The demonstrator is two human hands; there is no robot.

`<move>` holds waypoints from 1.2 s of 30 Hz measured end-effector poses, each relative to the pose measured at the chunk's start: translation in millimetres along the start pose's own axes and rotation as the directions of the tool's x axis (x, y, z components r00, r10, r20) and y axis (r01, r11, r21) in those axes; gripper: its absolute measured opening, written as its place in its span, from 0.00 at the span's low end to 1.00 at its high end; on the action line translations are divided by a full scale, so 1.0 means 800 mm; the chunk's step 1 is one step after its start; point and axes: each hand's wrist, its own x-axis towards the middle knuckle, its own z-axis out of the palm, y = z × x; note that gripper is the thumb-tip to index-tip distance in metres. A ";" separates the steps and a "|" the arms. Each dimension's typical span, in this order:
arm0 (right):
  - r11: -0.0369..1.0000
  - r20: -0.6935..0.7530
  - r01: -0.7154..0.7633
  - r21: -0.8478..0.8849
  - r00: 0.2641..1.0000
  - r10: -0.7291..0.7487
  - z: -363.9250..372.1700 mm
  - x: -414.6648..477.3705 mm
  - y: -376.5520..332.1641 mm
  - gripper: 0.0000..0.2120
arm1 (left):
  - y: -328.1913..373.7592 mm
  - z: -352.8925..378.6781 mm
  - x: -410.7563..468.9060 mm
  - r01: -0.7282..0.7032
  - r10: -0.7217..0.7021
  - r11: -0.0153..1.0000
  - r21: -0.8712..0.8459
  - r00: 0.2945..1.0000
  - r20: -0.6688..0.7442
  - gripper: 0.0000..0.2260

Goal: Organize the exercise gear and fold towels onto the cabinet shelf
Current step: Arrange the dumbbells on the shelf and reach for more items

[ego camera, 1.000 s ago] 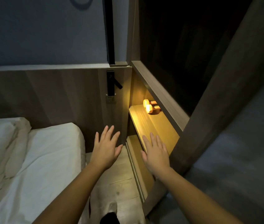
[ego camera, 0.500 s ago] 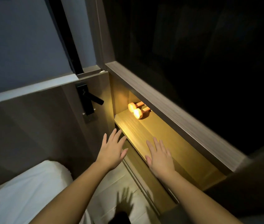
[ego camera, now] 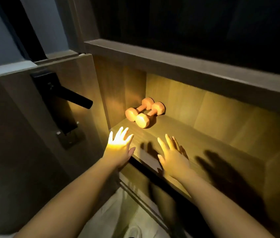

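Since a moment ago you have leaned in closer, and both hands have come forward over the front edge of the lit shelf (ego camera: 204, 146). Nearest you, at six o'clock, pale floor (ego camera: 118, 212) shows between your forearms. Your left hand (ego camera: 120, 146) is at the shelf's left front corner, fingers straight and spread, holding nothing. Your right hand (ego camera: 172, 156), at three o'clock from it, is likewise flat, spread and empty; whether it touches the wood cannot be told. Farther in, at one o'clock from the left hand, two orange dumbbells (ego camera: 145, 114) lie side by side in the back left corner. At ten o'clock, a black lever handle (ego camera: 74, 98) juts from the panel.
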 end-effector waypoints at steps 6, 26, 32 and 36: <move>0.999 -0.012 -0.037 -0.005 0.999 0.037 0.059 0.080 -0.015 0.32 | -0.043 0.081 0.070 -0.017 0.021 0.998 -0.067 0.998 0.061 0.26; 0.833 -0.140 -0.075 0.548 0.974 0.179 0.090 0.305 -0.022 0.33 | -0.082 0.135 0.287 -0.036 0.038 0.999 -0.032 0.999 0.039 0.29; 0.839 -0.050 -0.058 0.541 0.994 0.101 0.068 0.270 0.028 0.33 | -0.082 0.125 0.281 -0.147 0.149 0.989 -0.031 0.985 0.090 0.30; 0.892 -0.037 -0.033 0.450 0.998 0.056 0.046 0.243 0.059 0.32 | -0.069 0.121 0.260 -0.146 0.168 0.965 -0.219 0.982 0.085 0.32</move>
